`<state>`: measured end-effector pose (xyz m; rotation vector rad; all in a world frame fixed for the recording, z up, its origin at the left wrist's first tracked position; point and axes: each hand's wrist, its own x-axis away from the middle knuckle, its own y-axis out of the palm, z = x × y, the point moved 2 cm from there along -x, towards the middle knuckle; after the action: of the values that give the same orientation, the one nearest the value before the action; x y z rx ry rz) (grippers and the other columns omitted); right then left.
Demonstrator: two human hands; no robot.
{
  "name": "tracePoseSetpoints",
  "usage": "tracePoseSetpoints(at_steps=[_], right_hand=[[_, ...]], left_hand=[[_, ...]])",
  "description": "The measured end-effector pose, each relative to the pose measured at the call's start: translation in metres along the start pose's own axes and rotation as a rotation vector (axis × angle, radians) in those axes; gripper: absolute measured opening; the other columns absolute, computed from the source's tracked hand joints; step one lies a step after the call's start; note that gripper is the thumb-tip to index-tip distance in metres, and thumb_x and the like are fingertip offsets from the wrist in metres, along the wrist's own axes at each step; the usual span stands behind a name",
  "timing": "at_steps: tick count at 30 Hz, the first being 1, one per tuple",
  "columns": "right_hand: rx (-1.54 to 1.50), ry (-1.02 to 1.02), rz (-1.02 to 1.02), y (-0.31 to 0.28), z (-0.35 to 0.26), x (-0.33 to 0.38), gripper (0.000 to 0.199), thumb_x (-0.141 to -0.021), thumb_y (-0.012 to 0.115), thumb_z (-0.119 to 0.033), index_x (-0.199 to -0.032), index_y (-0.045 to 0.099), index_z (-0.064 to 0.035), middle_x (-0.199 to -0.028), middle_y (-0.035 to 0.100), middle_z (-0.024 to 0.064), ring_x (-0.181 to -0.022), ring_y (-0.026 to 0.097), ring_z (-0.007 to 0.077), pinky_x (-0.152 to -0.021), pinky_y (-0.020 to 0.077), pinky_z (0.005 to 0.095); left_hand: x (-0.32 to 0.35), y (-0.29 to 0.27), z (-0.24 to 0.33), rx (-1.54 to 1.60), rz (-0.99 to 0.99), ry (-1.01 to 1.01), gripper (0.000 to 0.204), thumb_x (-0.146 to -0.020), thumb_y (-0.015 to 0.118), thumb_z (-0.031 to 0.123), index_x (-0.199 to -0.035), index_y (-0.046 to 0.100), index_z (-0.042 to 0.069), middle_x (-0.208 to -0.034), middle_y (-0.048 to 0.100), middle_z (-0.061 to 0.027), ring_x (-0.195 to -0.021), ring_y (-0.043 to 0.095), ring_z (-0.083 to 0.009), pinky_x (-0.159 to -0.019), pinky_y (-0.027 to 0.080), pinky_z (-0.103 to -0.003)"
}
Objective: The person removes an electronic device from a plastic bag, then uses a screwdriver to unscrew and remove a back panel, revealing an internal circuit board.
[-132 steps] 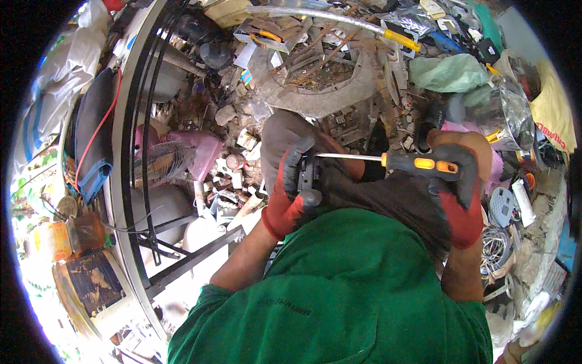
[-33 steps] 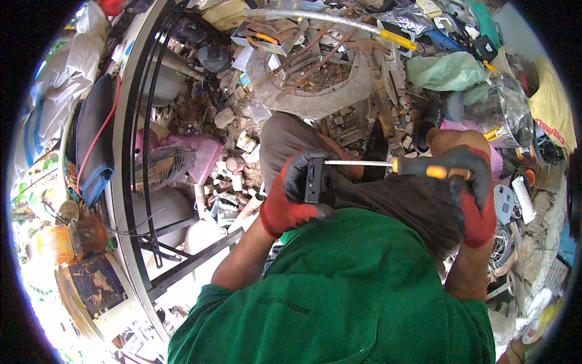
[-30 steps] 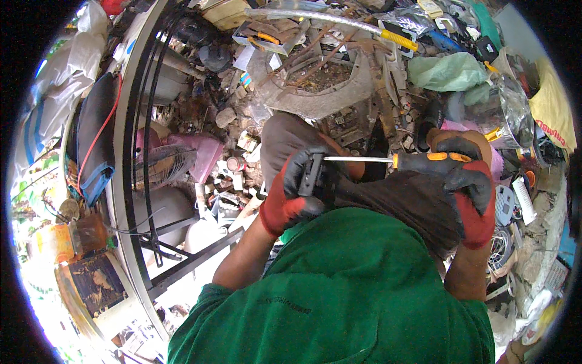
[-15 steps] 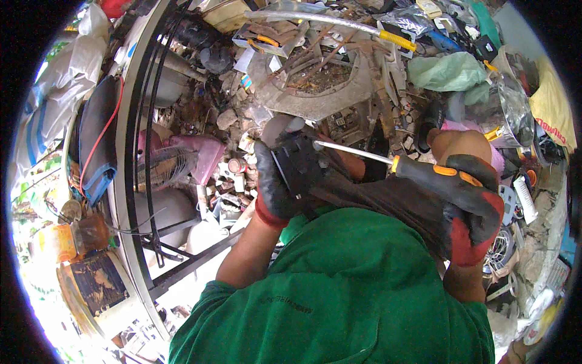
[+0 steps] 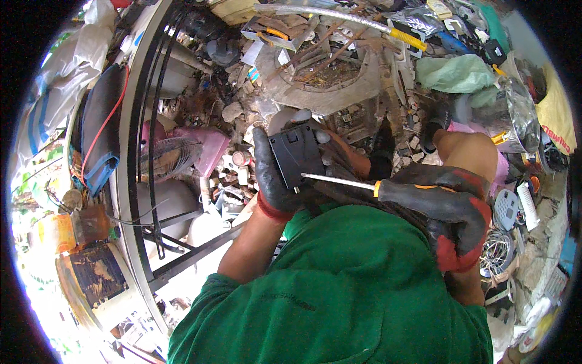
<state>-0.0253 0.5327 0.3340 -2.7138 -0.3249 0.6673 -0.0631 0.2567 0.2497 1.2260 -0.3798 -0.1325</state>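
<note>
My left hand (image 5: 274, 176), in a dark glove with a red cuff, grips a small black plastic box (image 5: 296, 153) and holds it up with its flat face toward me. My right hand (image 5: 451, 215), in the same kind of glove, is closed around the orange and black handle of a screwdriver (image 5: 357, 183). The thin metal shaft runs left, and its tip touches the lower edge of the black box. My green shirt fills the lower middle of the view, and my bare knee (image 5: 470, 155) shows above the right hand.
The ground ahead is a heap of scrap: broken plastic, a round grey casing (image 5: 330, 85), a metal hose with a yellow end (image 5: 345, 17), a green bag (image 5: 451, 73), coiled wire (image 5: 500, 249). A curved metal frame (image 5: 136, 151) stands on the left, with a pink container (image 5: 203, 148) beside it.
My left hand has lifted and turned the black box so its face points toward me. The screwdriver has dropped and tilted, its tip now at the box's lower edge.
</note>
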Motion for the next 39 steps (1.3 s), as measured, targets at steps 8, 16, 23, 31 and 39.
tracePoseSetpoints(at_steps=[8, 16, 23, 31, 39], right_hand=[[0.062, -0.071, -0.045, 0.004, 0.010, 0.017, 0.057, -0.072, 0.068, -0.009, -0.124, 0.045, -0.0042, -0.118, 0.055, 0.0283, -0.105, 0.057, 0.0440, -0.090, 0.0477, 0.0527], [0.209, -0.024, -0.098, 0.005, 0.009, 0.025, 0.060, -0.072, 0.073, -0.019, -0.123, 0.048, -0.0013, -0.123, 0.052, 0.0272, -0.106, 0.057, 0.0444, -0.090, 0.0489, 0.0513], [0.130, 0.211, -0.127, 0.011, 0.004, 0.018, 0.056, -0.077, 0.071, -0.023, -0.124, 0.050, -0.0004, -0.114, 0.059, 0.0220, -0.103, 0.062, 0.0383, -0.090, 0.0500, 0.0421], [-0.054, 0.434, -0.095, 0.011, 0.011, 0.016, 0.052, -0.083, 0.064, -0.024, -0.126, 0.048, 0.0019, -0.110, 0.063, 0.0202, -0.102, 0.064, 0.0307, -0.090, 0.0494, 0.0393], [-0.118, 0.376, -0.137, 0.020, 0.034, 0.033, 0.058, -0.082, 0.069, -0.026, -0.129, 0.046, -0.0012, -0.111, 0.064, 0.0191, -0.102, 0.064, 0.0289, -0.088, 0.0504, 0.0390]], left_hand=[[-0.003, -0.013, 0.000, 0.042, -0.070, -0.004, 0.078, -0.088, 0.035, 0.072, -0.136, 0.043, 0.011, -0.115, 0.060, -0.0178, -0.097, 0.062, -0.0351, -0.082, 0.054, -0.049], [0.000, -0.018, -0.003, -0.065, -0.045, 0.066, 0.073, -0.092, 0.034, 0.069, -0.135, 0.045, 0.011, -0.116, 0.059, -0.0152, -0.099, 0.061, -0.0302, -0.083, 0.054, -0.045], [0.009, -0.026, -0.010, -0.417, 0.275, 0.176, 0.076, -0.088, 0.039, 0.072, -0.130, 0.051, 0.010, -0.118, 0.060, -0.0091, -0.102, 0.058, -0.0263, -0.087, 0.048, -0.042], [0.020, -0.024, -0.008, -0.535, 0.245, 0.352, 0.083, -0.079, 0.054, 0.073, -0.136, 0.044, 0.012, -0.116, 0.060, -0.0059, -0.098, 0.060, -0.0246, -0.083, 0.051, -0.041], [0.007, -0.016, -0.003, -0.521, 0.229, 0.376, 0.072, -0.081, 0.054, 0.070, -0.126, 0.048, 0.013, -0.103, 0.061, -0.0071, -0.089, 0.061, -0.0217, -0.072, 0.053, -0.034]])
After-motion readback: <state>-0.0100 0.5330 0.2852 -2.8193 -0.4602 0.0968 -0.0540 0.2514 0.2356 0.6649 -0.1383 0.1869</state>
